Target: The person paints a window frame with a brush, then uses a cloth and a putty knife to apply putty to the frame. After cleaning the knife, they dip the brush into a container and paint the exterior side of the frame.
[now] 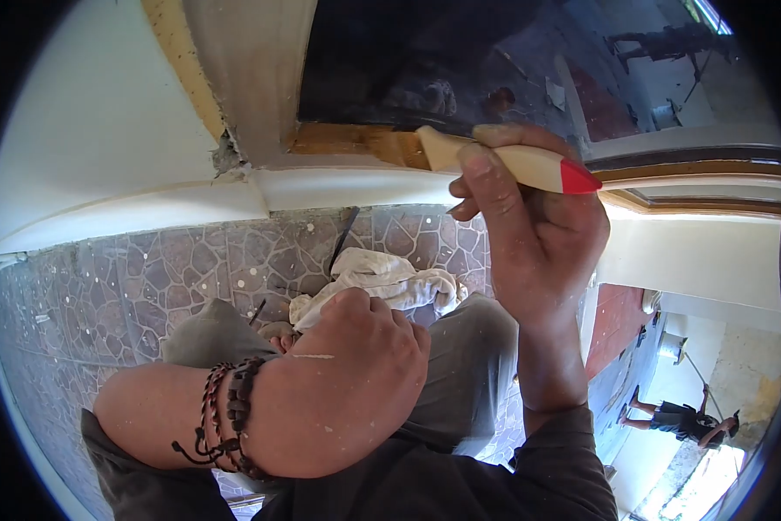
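Though axis slants, brush (533,167) pts L.

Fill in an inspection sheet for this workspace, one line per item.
Surface: brown wooden frame edging dark glass, its colour uneven; stone-patterned floor with pale spots.
Job's things: red-tipped paintbrush, its head at the frame.
Clutter: crumpled whitish cloth; dark slim object next to it, kind unclear.
Hands: right hand grips the paintbrush; left hand is curled, palm hidden, bracelets at its wrist.
Cables: nothing seen.
Surroundings: chipped wall corner; another person at far right.
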`<state>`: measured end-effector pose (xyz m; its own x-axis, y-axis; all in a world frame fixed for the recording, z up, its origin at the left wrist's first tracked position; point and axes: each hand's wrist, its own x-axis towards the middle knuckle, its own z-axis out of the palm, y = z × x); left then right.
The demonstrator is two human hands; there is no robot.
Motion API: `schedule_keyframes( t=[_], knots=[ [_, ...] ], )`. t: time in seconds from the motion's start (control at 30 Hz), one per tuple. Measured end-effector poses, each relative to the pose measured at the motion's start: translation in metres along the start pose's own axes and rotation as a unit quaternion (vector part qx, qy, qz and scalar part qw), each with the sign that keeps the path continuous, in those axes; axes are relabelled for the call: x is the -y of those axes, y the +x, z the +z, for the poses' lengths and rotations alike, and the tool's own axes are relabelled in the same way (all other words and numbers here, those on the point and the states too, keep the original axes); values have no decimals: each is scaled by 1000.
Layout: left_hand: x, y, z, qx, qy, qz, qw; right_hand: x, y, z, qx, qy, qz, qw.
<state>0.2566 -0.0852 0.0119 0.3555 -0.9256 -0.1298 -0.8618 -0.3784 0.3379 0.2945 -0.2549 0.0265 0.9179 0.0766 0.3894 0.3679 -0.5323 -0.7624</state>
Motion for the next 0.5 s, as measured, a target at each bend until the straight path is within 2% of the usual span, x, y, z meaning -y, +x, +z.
schedule_keyframes(
  t=[0.07, 0.2, 0.23, 0.33, 0.4, 0.47, 0.5],
  knots=[
    [1, 0, 1, -5, -9, 6, 1000, -9, -4, 2, -97, 19, 65, 993],
    [2, -2, 0, -5, -1, 9, 1000, -18, -10, -15, -125, -104, 98, 982],
    [2, -3, 0, -11, -1, 10, 1000, -15, -10, -17, -150, -99, 103, 978],
    [2, -5, 3, -16, 1, 10, 1000, -7, -8, -24, -175, -146, 75, 971],
    [1, -7, 4, -15, 6, 9, 1000, -5, -7, -21, -163, -179, 60, 968],
    [0, -9, 3, -24, -3, 17, 1000, -6, -5, -6, -70, -276, -53, 957],
    [0, -10, 3, -24, -2, 17, 1000, -5, -4, 4, -56, -253, -61, 964]
  ],
)
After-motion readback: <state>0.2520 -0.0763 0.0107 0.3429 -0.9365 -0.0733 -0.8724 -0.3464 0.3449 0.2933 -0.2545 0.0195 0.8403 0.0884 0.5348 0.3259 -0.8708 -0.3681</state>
